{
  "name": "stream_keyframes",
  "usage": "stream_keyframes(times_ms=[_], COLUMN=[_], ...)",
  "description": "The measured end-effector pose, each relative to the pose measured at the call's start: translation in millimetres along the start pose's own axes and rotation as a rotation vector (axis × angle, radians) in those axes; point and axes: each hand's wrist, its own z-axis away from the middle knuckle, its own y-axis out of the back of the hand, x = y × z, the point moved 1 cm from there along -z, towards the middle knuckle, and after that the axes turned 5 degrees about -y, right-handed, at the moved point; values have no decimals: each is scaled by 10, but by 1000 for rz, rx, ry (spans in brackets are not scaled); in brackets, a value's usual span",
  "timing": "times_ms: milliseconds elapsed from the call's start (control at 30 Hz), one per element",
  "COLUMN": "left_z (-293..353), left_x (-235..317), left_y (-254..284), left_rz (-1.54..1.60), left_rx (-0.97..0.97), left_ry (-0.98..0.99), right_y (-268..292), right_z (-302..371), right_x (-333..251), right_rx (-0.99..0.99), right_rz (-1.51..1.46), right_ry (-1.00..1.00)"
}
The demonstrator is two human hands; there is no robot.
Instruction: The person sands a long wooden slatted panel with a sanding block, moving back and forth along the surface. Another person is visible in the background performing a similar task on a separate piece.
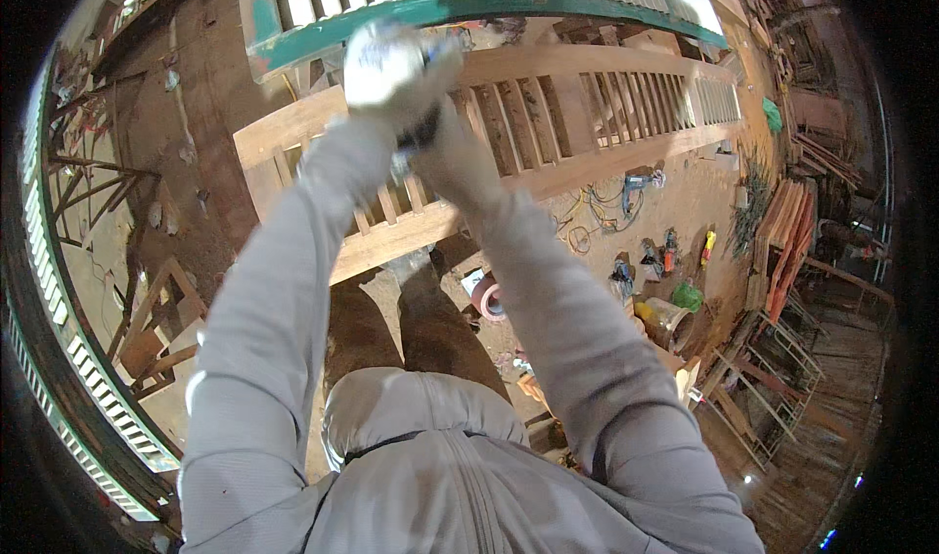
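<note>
Both of my hands are close together over a bare wooden slatted shutter (567, 175) lying across in front of me. My left hand (381, 73), in a white glove, is blurred by motion above the shutter's far rail. Just right of it is my right hand (446, 70), also smeared and partly covered. Fingers appear closed around something with dark and blue parts showing between the hands and wrists; its kind is too blurred to make out. Beyond them lies a second slatted shutter with a green-painted frame (489, 8).
A blue corded power tool (636, 182) and coiled cables lie on the ground at right. Nearby are several small tools, a pale bucket (663, 321) and a pink tape roll (488, 298). Stacked wooden frames (782, 236) stand far right; green slatted panels (103, 383) stand left.
</note>
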Motion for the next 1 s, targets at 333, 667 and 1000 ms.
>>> stream_keyframes(times_ms=[333, 667, 1000], left_z=[792, -54, -73], left_x=[1052, 60, -45], left_y=[266, 158, 91], left_rz=[164, 71, 154], left_rx=[-155, -99, -71], left_ry=[-18, 2, -4], right_y=[47, 56, 2], right_z=[1397, 42, -6], right_x=[619, -173, -167], right_rx=[-18, -44, 17], right_rz=[206, 136, 185], right_ry=[-67, -53, -39])
